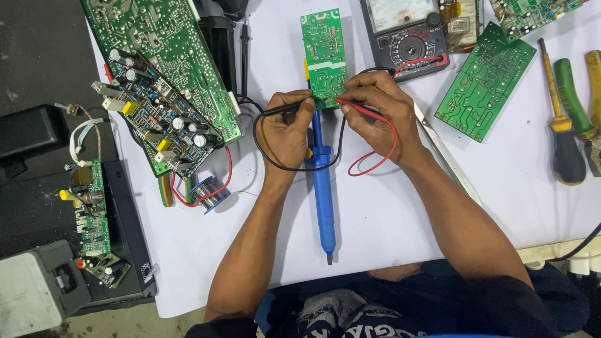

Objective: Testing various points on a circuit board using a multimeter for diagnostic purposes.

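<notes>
My left hand pinches the black probe, my right hand pinches the red probe; both tips meet the small green board's lower edge on the table. Exact pads unclear. Risk: a tip slips, bridging neighbouring solder joints; the board rests unclamped over the blue desoldering pump.

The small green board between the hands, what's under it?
Under the board a blue desoldering pump runs toward the person, yellow showing at the board's left edge. Its upper end is covered by the board and the left hand. White sheet lies beneath.
</notes>
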